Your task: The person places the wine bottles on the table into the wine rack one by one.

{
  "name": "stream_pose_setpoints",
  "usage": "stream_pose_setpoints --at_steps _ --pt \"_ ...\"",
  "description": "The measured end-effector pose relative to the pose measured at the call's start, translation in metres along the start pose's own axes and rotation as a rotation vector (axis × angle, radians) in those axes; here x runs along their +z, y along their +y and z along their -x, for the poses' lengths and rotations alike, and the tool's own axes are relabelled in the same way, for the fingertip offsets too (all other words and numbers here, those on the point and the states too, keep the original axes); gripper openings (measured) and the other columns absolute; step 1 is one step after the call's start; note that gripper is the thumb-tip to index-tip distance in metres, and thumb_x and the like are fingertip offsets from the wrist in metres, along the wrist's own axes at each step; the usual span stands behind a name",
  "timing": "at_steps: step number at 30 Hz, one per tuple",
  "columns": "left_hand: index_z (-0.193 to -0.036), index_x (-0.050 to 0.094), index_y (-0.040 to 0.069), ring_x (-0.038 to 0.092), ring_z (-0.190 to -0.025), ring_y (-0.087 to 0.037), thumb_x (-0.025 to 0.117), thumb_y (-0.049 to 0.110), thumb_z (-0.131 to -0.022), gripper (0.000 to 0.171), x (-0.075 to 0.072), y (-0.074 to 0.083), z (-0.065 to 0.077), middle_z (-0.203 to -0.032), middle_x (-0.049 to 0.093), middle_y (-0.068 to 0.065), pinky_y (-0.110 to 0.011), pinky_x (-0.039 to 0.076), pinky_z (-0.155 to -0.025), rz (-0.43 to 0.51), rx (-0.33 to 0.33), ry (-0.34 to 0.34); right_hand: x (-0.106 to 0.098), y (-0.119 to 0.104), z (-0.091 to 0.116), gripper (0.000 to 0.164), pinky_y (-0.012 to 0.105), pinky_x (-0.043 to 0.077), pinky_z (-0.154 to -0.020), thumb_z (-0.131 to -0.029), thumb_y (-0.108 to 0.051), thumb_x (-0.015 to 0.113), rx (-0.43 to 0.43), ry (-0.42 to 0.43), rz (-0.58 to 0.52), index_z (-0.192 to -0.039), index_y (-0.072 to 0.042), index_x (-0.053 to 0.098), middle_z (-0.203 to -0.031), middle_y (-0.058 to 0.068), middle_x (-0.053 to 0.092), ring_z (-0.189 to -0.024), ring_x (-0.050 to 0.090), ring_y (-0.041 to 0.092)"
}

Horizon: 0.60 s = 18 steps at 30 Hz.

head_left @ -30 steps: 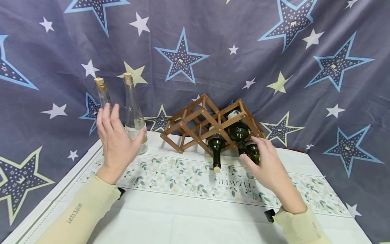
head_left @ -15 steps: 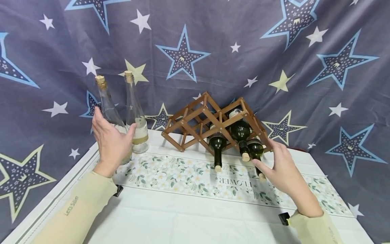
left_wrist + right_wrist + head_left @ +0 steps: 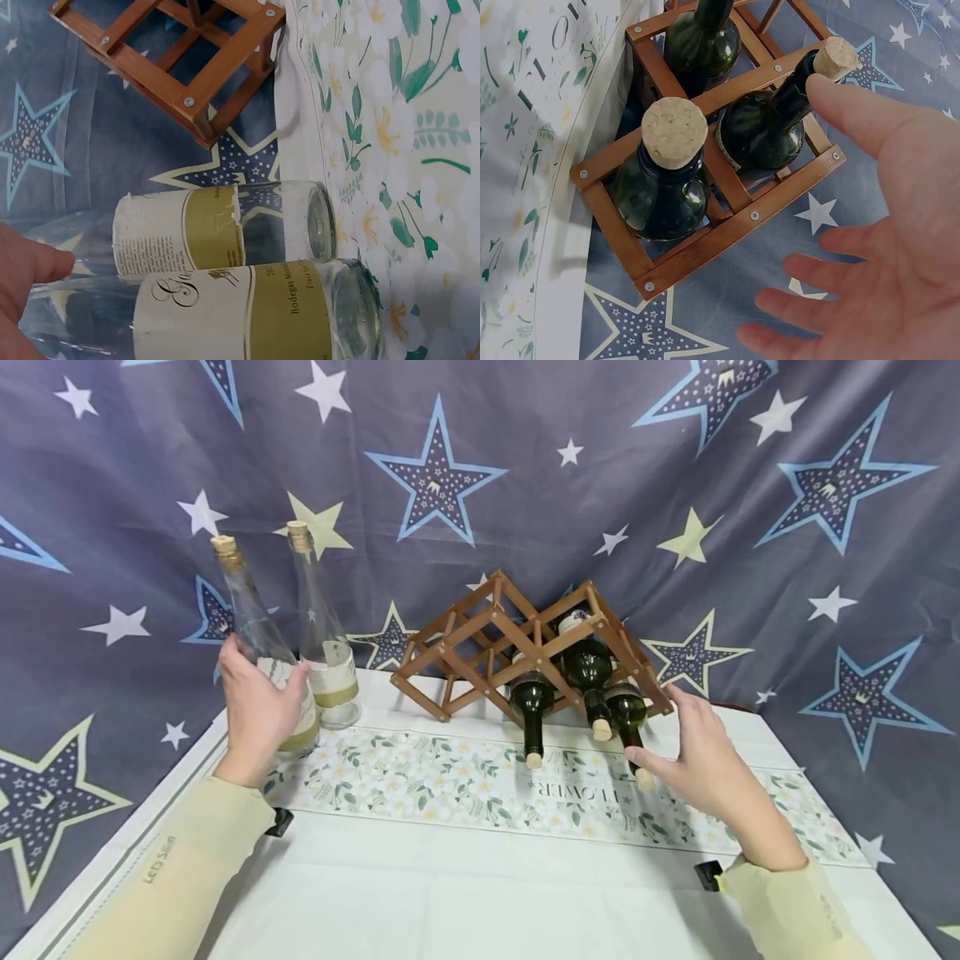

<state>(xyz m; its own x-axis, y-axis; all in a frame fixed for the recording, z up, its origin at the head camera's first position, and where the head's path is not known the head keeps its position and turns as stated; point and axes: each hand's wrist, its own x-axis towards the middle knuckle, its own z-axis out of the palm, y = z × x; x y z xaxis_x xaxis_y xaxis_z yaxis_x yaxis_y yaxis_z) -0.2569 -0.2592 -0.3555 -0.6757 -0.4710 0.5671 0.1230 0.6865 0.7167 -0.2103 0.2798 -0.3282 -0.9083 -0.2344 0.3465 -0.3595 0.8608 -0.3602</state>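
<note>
My left hand (image 3: pixel 258 710) grips a clear glass bottle (image 3: pixel 251 618) with a cork, thumb on its near side and fingers round its left. A second clear corked bottle (image 3: pixel 332 677) stands just to the right; both carry white and gold labels. At the right end of a brown wooden wine rack (image 3: pixel 468 628), my right hand (image 3: pixel 708 760) is spread, fingers extended. Its thumb overlaps the neck of the lower right green bottle (image 3: pixel 626 708) in the head view. Two more corked green bottles, one upper (image 3: pixel 587 664) and one lower (image 3: pixel 531 697), lie in the rack, necks forward.
The white table (image 3: pixel 480 893) bears a floral runner (image 3: pixel 420 785) with printed lettering. Behind the rack hangs a dark star-patterned cloth (image 3: pixel 525 527). Black wrist cameras sit at both cuffs.
My left hand has come down and closed round the left clear bottle. My right hand has moved right, from the green bottles' necks to the rack's end. The view has shifted slightly.
</note>
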Motion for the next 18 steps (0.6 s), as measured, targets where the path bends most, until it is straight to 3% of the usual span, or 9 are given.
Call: stream_pose_setpoints --at_steps 9,18 --pt "-0.151 0.015 0.002 0.038 -0.128 -0.04 0.07 0.038 -0.09 0.089 -0.004 -0.001 -0.002 -0.139 0.036 -0.025 -0.049 0.03 -0.109 -0.034 -0.112 -0.079 -0.0019 -0.0004 -0.0061 0.115 0.064 0.026 -0.107 -0.082 -0.067 0.066 0.009 -0.03 0.01 -0.16 -0.001 0.013 -0.155 0.029 0.024 -0.14 0.024 0.047" --pt "-0.146 0.018 0.0 0.041 -0.119 -0.041 0.068 0.037 -0.091 0.083 -0.0062 -0.0004 -0.0031 -0.132 0.037 -0.025 -0.053 0.033 -0.103 -0.052 -0.121 -0.114 -0.0011 -0.0012 -0.0033 0.12 0.064 0.024 -0.108 -0.08 -0.07 0.066 0.022 -0.043 0.007 -0.16 0.0 0.011 -0.155 0.03 0.024 -0.141 0.023 0.048"
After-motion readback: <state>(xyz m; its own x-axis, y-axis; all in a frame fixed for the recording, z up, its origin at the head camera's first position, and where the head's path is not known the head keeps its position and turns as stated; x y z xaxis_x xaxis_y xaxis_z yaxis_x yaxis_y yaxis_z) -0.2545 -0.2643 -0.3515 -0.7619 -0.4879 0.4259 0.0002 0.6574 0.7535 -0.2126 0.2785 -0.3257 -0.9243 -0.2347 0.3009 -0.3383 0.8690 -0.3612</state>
